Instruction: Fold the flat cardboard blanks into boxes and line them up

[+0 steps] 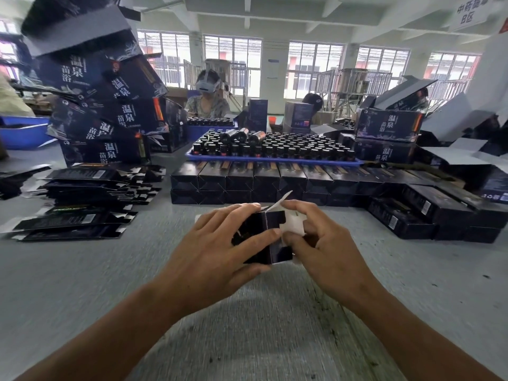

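A small black cardboard box (268, 240), half folded, sits between my hands over the grey table. My left hand (220, 248) grips its left side, fingers curled over the top and thumb underneath. My right hand (321, 243) pinches its white end flaps (292, 225), one flap sticking up. A pile of flat black blanks (82, 199) lies at the left. Folded black boxes (275, 180) stand in a two-high row behind my hands, with more (428, 213) at the right.
A blue tray (269, 160) packed with dark bottles stands behind the row. Large dark printed cartons (110, 116) are stacked at the left and others (387, 127) at the right. A blue bin (24, 130) is far left. A person with a headset (207, 97) sits opposite.
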